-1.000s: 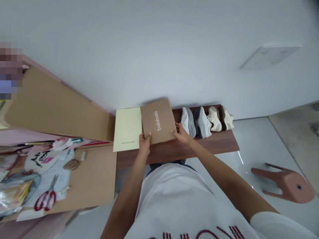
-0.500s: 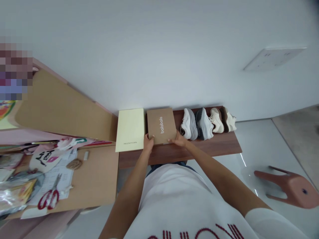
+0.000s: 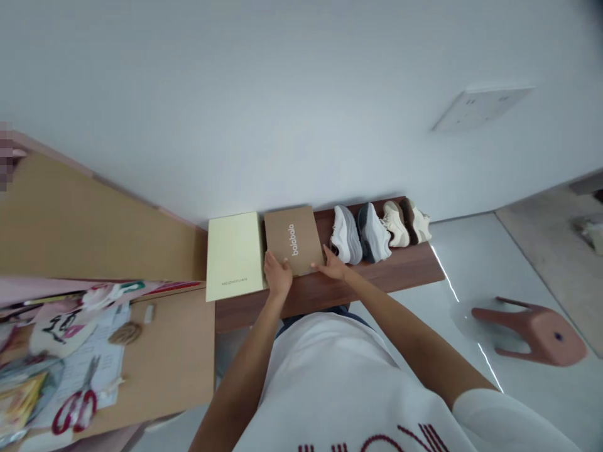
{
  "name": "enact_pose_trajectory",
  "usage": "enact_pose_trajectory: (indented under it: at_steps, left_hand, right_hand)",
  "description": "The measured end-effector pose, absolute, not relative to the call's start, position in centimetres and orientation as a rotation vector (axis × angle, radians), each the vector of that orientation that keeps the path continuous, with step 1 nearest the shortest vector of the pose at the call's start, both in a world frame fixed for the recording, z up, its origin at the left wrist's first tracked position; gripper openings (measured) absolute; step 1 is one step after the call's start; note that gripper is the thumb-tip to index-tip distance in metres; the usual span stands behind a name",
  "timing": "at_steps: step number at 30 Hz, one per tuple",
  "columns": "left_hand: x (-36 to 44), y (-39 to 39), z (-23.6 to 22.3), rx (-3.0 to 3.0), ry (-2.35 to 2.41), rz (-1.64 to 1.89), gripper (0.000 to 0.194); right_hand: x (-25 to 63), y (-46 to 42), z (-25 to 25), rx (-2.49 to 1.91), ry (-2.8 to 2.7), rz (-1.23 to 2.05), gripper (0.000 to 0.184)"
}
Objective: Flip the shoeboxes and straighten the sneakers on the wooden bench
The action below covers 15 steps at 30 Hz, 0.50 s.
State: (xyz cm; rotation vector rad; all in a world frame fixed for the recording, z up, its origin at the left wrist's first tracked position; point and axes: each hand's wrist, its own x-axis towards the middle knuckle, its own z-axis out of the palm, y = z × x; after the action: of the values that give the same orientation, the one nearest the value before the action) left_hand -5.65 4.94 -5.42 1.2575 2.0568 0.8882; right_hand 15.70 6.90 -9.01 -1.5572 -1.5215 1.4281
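Note:
A brown shoebox [image 3: 287, 232] printed "balabala" lies on a dark reddish-brown wooden bench [image 3: 400, 267] against the wall. My left hand [image 3: 277, 275] grips its near left corner, thumb on the lid and fingers at the side facing the yellow box. At the near right corner, my right hand [image 3: 333, 266] holds it the same way, its fingertips partly hidden. A pale yellow box [image 3: 234, 251] with small lettering sits just left of the brown one. To the right stand a white and grey pair of sneakers [image 3: 347, 235] and a cream and brown pair [image 3: 396, 225].
On the left is a tan desk [image 3: 169, 351] with red-handled scissors [image 3: 78, 402], papers and a coil of twine [image 3: 125, 333]. A pink stool [image 3: 549, 336] stands on the floor at right. A socket plate [image 3: 483, 107] is on the wall.
The view has shifted and turned slightly, so the bench items appear farther left. Both hands stay on the brown shoebox, which keeps its place between the yellow box and the sneakers.

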Motion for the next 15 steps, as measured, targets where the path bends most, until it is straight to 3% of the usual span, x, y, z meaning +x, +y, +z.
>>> enact_pose_trajectory:
  at_steps: [4,9,15]
  left_hand:
    - [-1.5,5.1,-4.1,1.693,1.853,0.925,0.066]
    - [5.1,6.2,-3.9,1.761,1.578,0.940,0.062]
    - [10.6,6.1,-6.2,1.653,1.565,0.773,0.063]
  right_hand:
    - [19.8,7.0,-7.9,-1.674,-1.435,1.286,0.081]
    - [28.1,7.9,-5.9,-1.748,-1.390,1.078,0.055]
    - [36.2,8.2,-5.6,-1.954,-1.457,0.977,0.040]
